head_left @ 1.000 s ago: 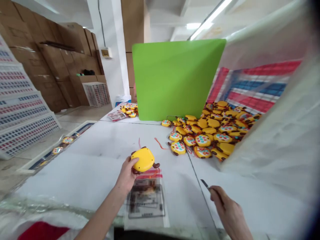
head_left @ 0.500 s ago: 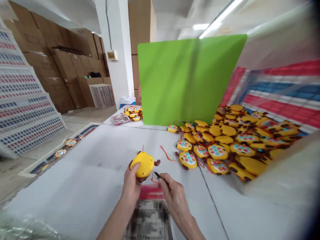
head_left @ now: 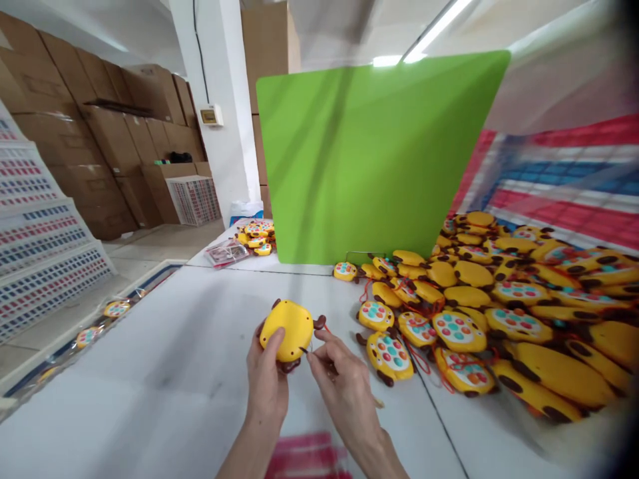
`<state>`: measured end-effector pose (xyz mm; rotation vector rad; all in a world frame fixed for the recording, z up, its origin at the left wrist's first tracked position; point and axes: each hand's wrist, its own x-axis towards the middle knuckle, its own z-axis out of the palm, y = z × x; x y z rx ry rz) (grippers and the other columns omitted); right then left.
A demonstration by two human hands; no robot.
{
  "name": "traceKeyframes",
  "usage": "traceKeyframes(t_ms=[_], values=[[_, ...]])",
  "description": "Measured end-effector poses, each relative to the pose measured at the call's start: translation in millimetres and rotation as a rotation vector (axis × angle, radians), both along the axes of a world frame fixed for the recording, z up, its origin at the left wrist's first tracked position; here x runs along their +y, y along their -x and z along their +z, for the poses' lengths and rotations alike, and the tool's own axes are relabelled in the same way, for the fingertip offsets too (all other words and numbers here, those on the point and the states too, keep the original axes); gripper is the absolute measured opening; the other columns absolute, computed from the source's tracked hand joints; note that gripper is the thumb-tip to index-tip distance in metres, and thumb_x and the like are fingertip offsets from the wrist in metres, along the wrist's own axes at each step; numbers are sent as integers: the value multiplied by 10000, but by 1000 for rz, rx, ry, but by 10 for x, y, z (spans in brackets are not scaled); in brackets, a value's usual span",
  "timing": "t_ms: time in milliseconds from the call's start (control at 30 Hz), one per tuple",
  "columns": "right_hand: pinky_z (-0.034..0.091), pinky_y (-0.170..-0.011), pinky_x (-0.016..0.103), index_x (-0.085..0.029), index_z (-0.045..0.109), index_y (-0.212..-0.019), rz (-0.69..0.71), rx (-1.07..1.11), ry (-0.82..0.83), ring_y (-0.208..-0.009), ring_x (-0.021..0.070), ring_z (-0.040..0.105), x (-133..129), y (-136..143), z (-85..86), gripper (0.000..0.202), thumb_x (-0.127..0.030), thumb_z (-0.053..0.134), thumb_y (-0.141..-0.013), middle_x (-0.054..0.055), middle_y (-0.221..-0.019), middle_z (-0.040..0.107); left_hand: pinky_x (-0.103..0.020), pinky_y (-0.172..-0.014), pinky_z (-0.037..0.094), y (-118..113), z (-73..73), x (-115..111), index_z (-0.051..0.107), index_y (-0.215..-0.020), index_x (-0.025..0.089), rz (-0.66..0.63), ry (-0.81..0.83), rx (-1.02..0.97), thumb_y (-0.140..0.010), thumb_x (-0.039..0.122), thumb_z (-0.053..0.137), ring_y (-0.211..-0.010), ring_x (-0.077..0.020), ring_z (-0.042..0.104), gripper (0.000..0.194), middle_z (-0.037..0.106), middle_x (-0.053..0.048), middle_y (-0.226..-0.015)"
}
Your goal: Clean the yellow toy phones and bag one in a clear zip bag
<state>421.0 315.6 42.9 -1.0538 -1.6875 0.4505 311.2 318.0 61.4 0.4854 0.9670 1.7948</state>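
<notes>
The left hand (head_left: 265, 372) is wrapped around the toy (head_left: 294, 324) at its eight o'clock, thumb laid on the plain back, over the table (head_left: 194, 332). In the right hand (head_left: 347, 386) a thin dark tool (head_left: 304, 350) is pinched, its tip at the toy's four o'clock; contact cannot be confirmed. The toy is best braced firmly and the tip guided lightly, away from the thumb.

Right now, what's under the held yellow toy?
White table shows around the yellow toy; the left hand holds it, thumb on top. The toy's downward face and any fingers beneath are covered.
</notes>
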Motion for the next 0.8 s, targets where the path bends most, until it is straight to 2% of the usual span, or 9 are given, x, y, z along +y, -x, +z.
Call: traceKeyframes(t_ms=[133, 200, 333, 400, 600, 800], values=[[526, -566, 249, -189, 501, -678, -26, -53, -95, -656, 157, 678, 44, 23, 95, 196, -193, 479, -872, 130, -998, 681, -179, -458, 441, -29, 103, 33, 555, -1161, 212, 2, -33, -55, -708, 283, 702, -637, -125, 597, 482, 646, -26, -867], [531, -557, 249, -189, 496, -693, -44, -81, -149, -584, 139, 666, 45, 31, 121, 196, -192, 464, -886, 128, -998, 686, -189, -501, 466, -34, 137, 24, 559, -1166, 203, -1, -34, -89, -697, 286, 713, -674, -141, 620, 500, 661, -42, -882], [547, -602, 254, -198, 487, -701, -66, -127, -229, -763, 190, 702, 31, 41, 143, 204, -208, 457, -902, 128, -994, 695, -196, -507, 471, -27, 189, -10, 552, -1194, 202, -8, -34, -78, -702, 299, 711, -692, -153, 626, 526, 665, -65, -935], [547, -589, 249, -201, 481, -705, -73, -134, -245, -789, 195, 703, 26, 39, 154, 202, -211, 453, -904, 124, -992, 698, -196, -509, 471, -26, 211, -24, 527, -1232, 225, -21, -55, -45, -720, 300, 697, -707, -152, 623, 544, 657, -68, -972], [538, -520, 230, -205, 486, -714, -115, -117, -227, -581, 130, 676, 14, -15, 218, 179, -190, 456, -890, 69, -923, 717, -172, -419, 419, -62, 250, -57, 513, -1251, 204, -18, -33, -25, -723, 319, 694, -644, -143, 606, 570, 654, -66, -915], [542, -562, 240, -215, 468, -706, -81, -140, -279, -925, 217, 683, -15, -6, 254, 185, -172, 462, -886, 77, -851, 717, -168, -499, 457, -104, 286, -71, 514, -1253, 236, 26, -49, -38, -711, 309, 706, -713, -148, 635, 580, 669, -68, -963]])
